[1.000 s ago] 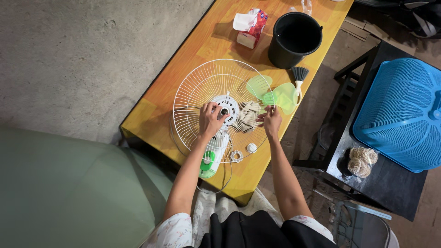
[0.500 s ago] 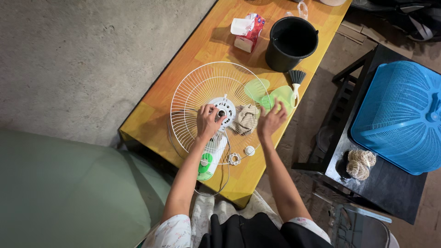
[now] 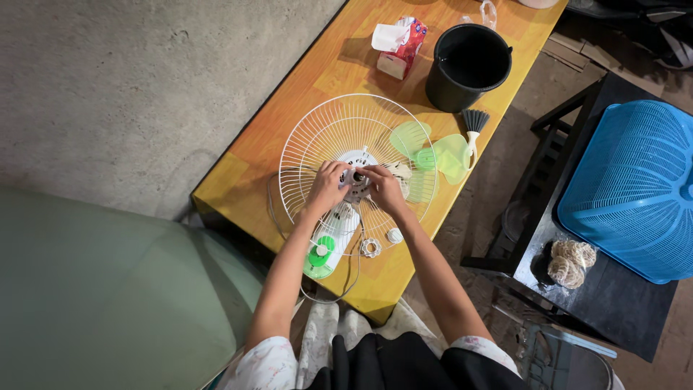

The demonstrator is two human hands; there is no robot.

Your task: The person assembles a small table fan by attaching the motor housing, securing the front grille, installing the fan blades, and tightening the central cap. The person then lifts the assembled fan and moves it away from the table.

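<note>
White wire fan guard (image 3: pixel 339 133) lies flat on the orange table (image 3: pixel 238 170). I have both hands together at its hub (image 3: pixel 357 167): left hand (image 3: pixel 328 184) and right hand (image 3: pixel 382 188) pinch the centre, fingertips almost touching. Just beyond lie a cloth (image 3: pixel 401 173), green fan blades (image 3: pixel 433 152), a brush (image 3: pixel 473 130) and a black bucket (image 3: pixel 468 65).

Orange wooden table (image 3: pixel 238 177) on grey concrete floor (image 3: pixel 130 87), black bench (image 3: pixel 613 289) beside.
</note>
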